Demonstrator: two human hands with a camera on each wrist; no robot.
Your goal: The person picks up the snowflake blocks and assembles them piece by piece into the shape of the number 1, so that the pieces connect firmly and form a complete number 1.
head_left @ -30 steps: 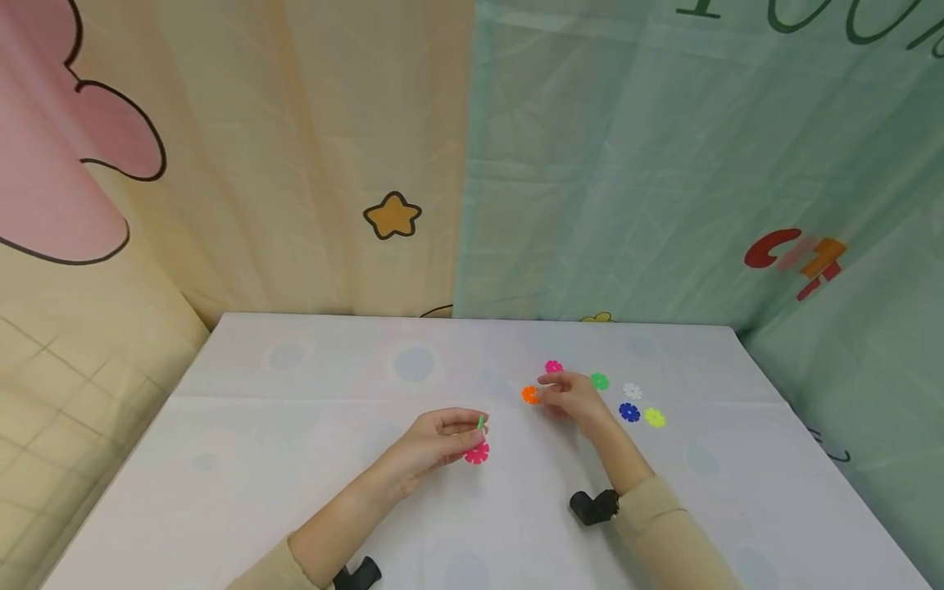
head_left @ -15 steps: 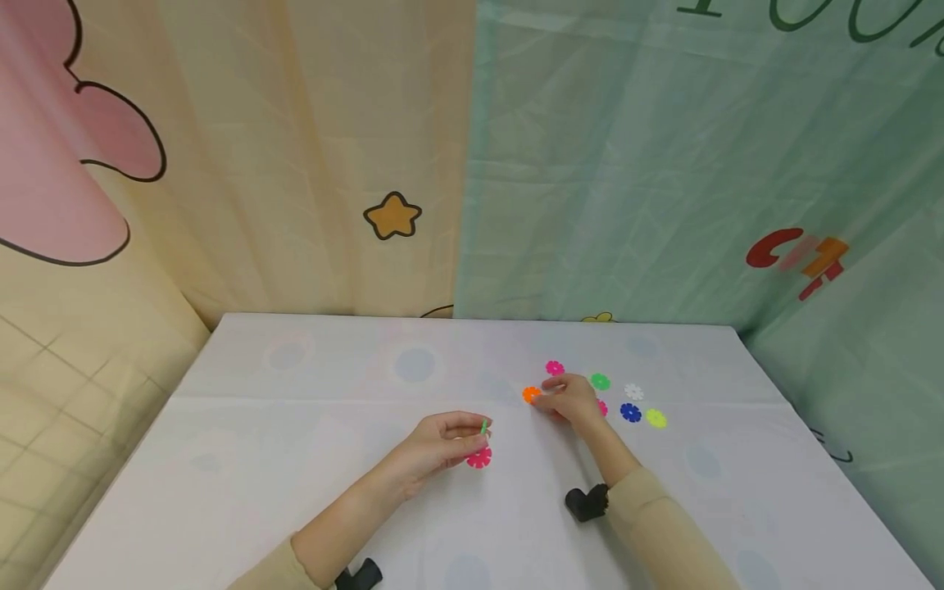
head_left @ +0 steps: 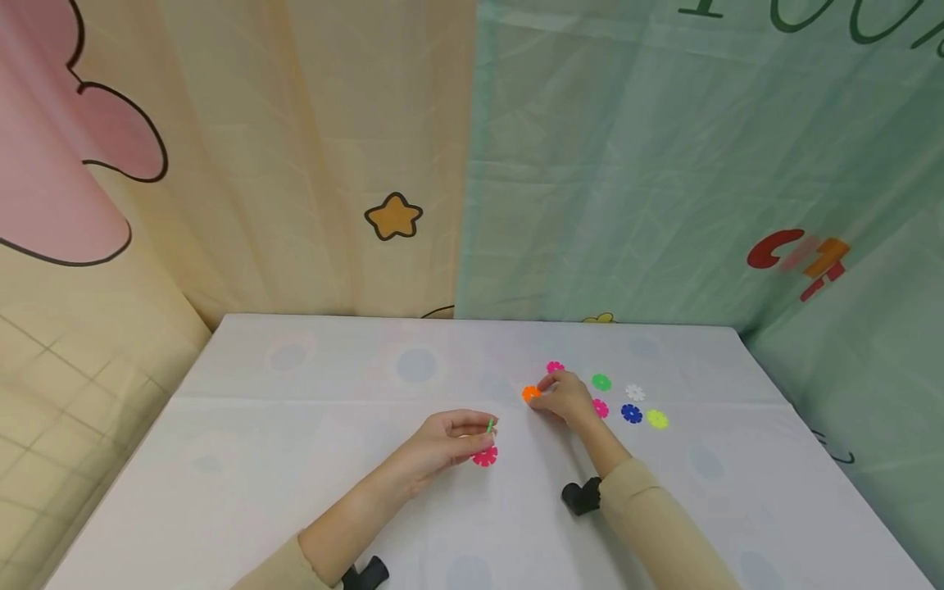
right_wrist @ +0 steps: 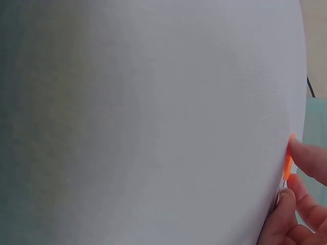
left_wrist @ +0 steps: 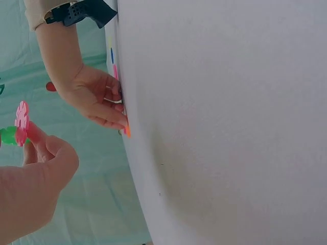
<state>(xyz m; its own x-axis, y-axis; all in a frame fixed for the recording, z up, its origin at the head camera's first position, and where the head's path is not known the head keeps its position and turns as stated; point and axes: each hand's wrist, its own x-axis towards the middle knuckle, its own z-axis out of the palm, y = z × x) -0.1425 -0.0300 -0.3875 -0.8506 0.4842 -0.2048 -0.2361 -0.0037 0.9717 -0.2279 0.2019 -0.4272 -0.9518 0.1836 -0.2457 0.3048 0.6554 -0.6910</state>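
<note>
My left hand (head_left: 444, 442) is raised over the white table, pinching a pink notched flower disc (head_left: 485, 458) joined to a green disc (head_left: 490, 426). In the left wrist view the pink disc (left_wrist: 22, 121) shows almost edge-on, the green piece (left_wrist: 8, 135) sticking out sideways from it. Farther right, the fingers of my right hand (head_left: 569, 398) are down at the tabletop. Its thumb and fingertip grip the edges of an orange flower disc (head_left: 529, 394). From the right wrist, the orange disc (right_wrist: 289, 157) appears edge-on between thumb and finger.
Around the right hand lie more flat discs: pink (head_left: 555, 366), another pink (head_left: 601, 408), green (head_left: 601, 383), white (head_left: 635, 392), blue (head_left: 631, 414) and yellow (head_left: 658, 419). Printed curtains (head_left: 590, 164) hang behind the table (head_left: 258, 459).
My right hand has shifted slightly, its thumb and finger closing on the orange disc, and the pink disc behind it has come into view. The left hand has drifted a little right with its joined discs.
</note>
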